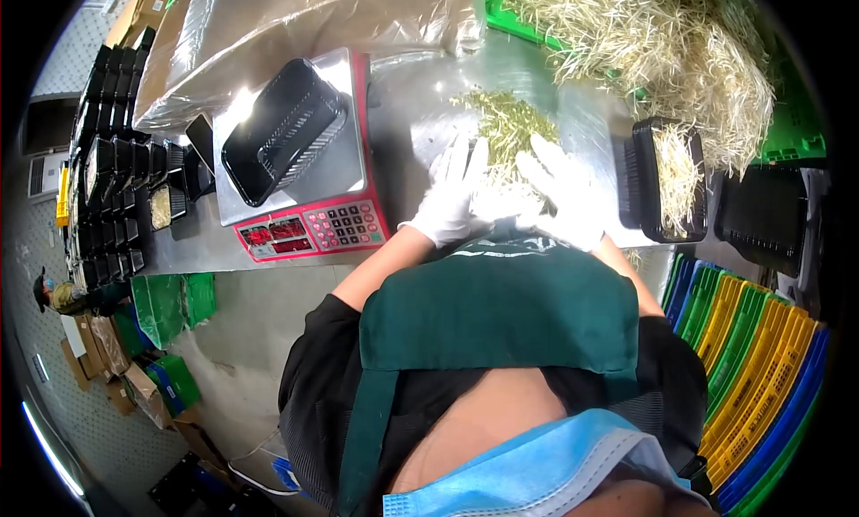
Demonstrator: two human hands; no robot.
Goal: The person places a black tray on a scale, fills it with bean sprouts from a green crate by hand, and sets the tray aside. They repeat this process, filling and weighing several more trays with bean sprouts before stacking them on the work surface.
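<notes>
Both my hands wear white gloves and rest at the steel table's near side. My left hand [455,193] lies on the left of a small pile of green-tipped sprouts [512,128], fingers stretched out and apart. On the pile's right side is my right hand [565,193], its fingers also extended against the sprouts. Some pale stems show between the two palms. Left of my hands, a black plastic tray [284,131] sits tilted on a red and steel weighing scale [344,226]. To the right stands another black tray holding pale sprouts [677,182].
A large heap of pale sprouts [662,47] spills from a green crate [787,141] at the back right. Clear plastic sheeting [358,21] lies behind the scale. Stacked black trays [112,168] stand far left; colored crates [752,356] are stacked lower right. A person [67,295] is at far left.
</notes>
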